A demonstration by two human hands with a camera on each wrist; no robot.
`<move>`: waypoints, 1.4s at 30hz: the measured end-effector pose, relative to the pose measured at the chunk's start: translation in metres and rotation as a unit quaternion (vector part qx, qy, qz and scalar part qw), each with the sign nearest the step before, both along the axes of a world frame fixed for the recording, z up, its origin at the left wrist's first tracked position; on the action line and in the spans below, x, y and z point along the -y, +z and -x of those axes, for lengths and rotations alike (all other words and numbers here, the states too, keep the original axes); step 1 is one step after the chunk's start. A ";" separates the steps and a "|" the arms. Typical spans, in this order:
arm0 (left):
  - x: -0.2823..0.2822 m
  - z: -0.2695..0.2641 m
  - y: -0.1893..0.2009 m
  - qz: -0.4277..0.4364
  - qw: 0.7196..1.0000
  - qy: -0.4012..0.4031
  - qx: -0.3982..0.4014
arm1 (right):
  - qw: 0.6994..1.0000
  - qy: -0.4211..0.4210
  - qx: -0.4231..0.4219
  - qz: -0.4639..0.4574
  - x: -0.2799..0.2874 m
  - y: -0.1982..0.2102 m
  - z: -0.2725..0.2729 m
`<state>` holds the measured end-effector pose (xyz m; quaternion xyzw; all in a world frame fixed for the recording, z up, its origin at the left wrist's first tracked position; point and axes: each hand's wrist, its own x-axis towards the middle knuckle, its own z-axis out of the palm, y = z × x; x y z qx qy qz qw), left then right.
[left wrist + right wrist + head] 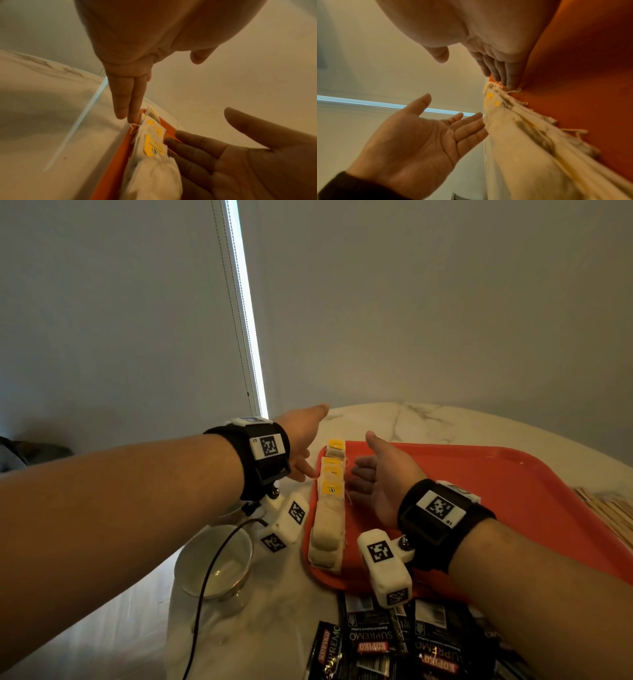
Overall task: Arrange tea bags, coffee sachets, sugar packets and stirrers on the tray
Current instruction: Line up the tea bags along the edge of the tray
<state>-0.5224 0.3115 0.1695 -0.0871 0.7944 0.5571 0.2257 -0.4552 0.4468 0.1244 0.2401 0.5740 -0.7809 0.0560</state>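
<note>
Now both flat, straight-fingered hands flank the row of tea bags (328, 508) lying along the left edge of the red tray (479, 484), left hand (301, 440) outside the rim, right hand (380, 477) inside, with coffee sachets (387, 642) nearer on the marble table (428, 419).

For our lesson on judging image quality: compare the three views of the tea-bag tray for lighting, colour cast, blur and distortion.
Head view: dim room, bright window strip, round table edge bowed by the wide lens, tea bags fairly sharp. Left wrist view: warm cast, the near right hand dark and soft. Right wrist view: tray deep orange, near tea bags smeared.
</note>
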 end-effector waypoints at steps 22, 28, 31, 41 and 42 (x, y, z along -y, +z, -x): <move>0.003 -0.049 0.008 0.040 0.997 -0.061 0.035 | 0.999 0.032 0.004 0.018 0.013 -0.008 -0.054; 0.003 -0.059 0.009 0.044 0.996 -0.062 0.038 | 0.999 0.036 -0.002 0.013 0.016 -0.003 -0.064; 0.005 -0.064 0.009 0.051 0.996 -0.064 0.043 | 0.999 0.031 0.006 0.005 0.015 -0.005 -0.068; 0.009 -0.078 0.010 0.079 0.993 -0.077 0.037 | 0.999 0.038 0.018 -0.007 0.019 -0.005 -0.080; 0.009 -0.080 0.010 0.082 0.993 -0.079 0.034 | 0.999 0.041 0.021 -0.007 0.020 -0.005 -0.082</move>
